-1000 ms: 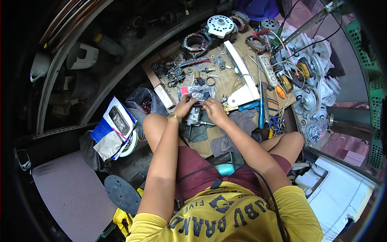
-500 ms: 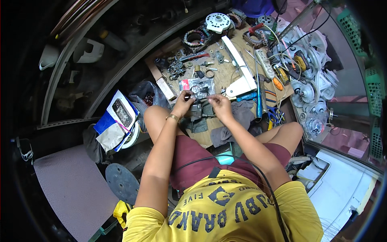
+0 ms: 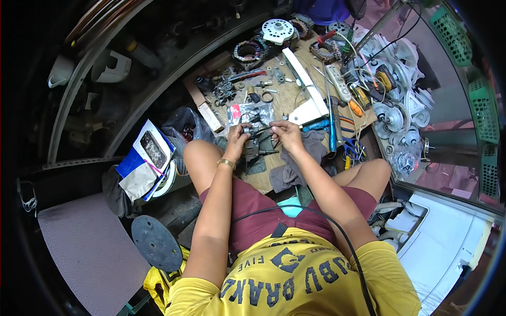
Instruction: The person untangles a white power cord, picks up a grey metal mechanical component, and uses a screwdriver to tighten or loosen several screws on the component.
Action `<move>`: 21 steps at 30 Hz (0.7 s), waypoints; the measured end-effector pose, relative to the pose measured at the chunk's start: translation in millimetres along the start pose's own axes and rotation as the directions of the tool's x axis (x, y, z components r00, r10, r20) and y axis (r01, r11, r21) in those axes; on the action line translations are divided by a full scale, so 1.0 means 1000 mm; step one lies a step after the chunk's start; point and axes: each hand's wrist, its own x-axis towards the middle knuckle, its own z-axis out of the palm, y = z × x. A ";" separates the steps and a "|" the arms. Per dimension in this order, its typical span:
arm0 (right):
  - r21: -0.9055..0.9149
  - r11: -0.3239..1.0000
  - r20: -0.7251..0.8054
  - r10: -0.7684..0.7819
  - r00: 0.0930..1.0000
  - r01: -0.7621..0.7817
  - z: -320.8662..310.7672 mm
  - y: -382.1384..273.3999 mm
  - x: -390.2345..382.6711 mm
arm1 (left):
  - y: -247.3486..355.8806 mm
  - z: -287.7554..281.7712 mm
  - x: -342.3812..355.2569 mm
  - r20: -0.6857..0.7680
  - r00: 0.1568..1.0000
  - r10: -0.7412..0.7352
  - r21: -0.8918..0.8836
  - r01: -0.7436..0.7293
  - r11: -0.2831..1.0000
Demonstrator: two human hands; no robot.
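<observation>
At the near side of the workbench, my left hand [image 3: 238, 141] is closed, its thumb and fingers pinched on a small part too hidden to name. Opposite it, my right hand [image 3: 288, 136] pinches a thin dark strip [image 3: 261, 130] that reaches across toward the left fingertips. Just beneath both hands sits a grey metal block [image 3: 254, 148], partly covered by them. Behind the left fingers lies a clear plastic packet [image 3: 263, 109] with a red label [image 3: 234, 110]. A grey cloth [image 3: 289, 171] is bunched beside my right wrist.
A white bracket-like arm [image 3: 308, 87], a blue-handled screwdriver [image 3: 332, 134] and a power strip [image 3: 338, 83] lie to the right. Stator coils [image 3: 246, 55] and a white round plate [image 3: 278, 31] stand at the back. White plastic parts [image 3: 392, 118] crowd the far right.
My right fingers have come slightly closer to the left hand, and the dark strip between them shows more clearly. The whole view has shifted a little.
</observation>
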 end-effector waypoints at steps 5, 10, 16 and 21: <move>-0.193 0.963 0.110 -0.168 0.980 0.187 0.025 -0.010 0.012 | 0.000 -0.002 -0.008 0.030 0.999 0.027 0.022 -0.028 0.999; -0.583 0.734 0.198 -0.290 0.937 0.350 0.033 -0.018 0.015 | 0.004 0.003 -0.013 0.008 0.999 0.053 0.152 -0.054 0.987; -0.660 0.538 0.327 -0.424 0.845 0.525 0.039 -0.022 0.021 | 0.017 0.011 -0.015 -0.042 0.996 0.077 0.164 -0.069 0.984; -0.631 0.641 0.267 -0.349 0.898 0.437 0.045 -0.024 0.017 | 0.022 0.008 -0.013 -0.073 0.993 0.092 0.198 -0.076 0.977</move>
